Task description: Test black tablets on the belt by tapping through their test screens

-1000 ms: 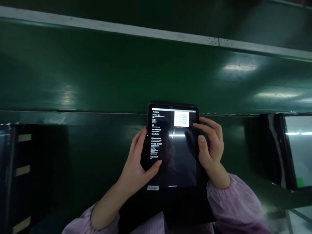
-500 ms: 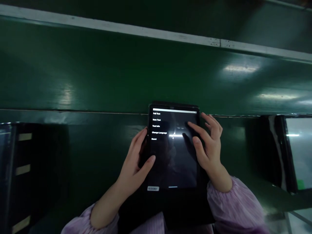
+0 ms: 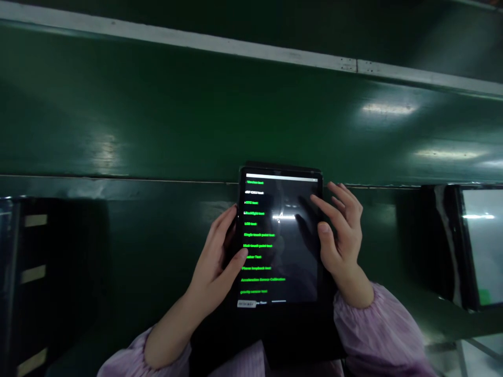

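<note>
A black tablet lies in front of me, its screen lit with a list of tests, mostly in green letters. A small white label sits at its lower left corner. My left hand grips the tablet's left edge, thumb on the front and fingers at the side, their tips partly hidden. At the right edge, my right hand hovers with fingers apart, index finger over the upper right of the screen. It holds nothing; whether the fingertip touches the glass I cannot tell.
The green work surface has a seam running across it, and a pale rail crosses behind. On the right stand dark-framed devices, one with a bright screen. Dark items with beige tabs line the left.
The screen has switched from a short white menu to a longer, mostly green test list. My right hand has moved slightly right. My left hand stays on the tablet.
</note>
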`<state>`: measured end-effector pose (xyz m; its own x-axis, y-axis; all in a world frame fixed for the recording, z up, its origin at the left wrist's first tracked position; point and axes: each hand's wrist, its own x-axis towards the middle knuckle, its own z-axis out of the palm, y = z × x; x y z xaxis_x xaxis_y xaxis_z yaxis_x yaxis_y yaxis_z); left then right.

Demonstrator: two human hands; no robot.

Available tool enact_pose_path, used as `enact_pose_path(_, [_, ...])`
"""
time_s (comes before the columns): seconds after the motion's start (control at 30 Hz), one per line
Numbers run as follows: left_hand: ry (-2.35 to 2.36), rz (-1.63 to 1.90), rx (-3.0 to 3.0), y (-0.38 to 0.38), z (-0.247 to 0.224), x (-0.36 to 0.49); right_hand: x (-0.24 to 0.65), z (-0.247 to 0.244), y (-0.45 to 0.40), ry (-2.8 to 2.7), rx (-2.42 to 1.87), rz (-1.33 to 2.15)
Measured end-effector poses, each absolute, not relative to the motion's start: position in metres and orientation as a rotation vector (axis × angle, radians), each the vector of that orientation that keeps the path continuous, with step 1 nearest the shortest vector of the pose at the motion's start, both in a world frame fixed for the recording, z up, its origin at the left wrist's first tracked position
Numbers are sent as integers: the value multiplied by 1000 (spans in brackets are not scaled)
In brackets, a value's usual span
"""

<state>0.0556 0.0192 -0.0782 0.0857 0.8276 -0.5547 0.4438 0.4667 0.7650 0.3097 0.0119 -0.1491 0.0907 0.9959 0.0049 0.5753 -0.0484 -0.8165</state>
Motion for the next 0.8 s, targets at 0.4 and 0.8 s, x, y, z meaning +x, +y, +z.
enact_pose_path(0.4, [1547,396,1113,20,-79,57,309,-146,15,-1652,-1618,716])
enact_pose_path(0.8, [1784,193,776,47,-51,48,329,-112,-17,-1148,-2156,1295])
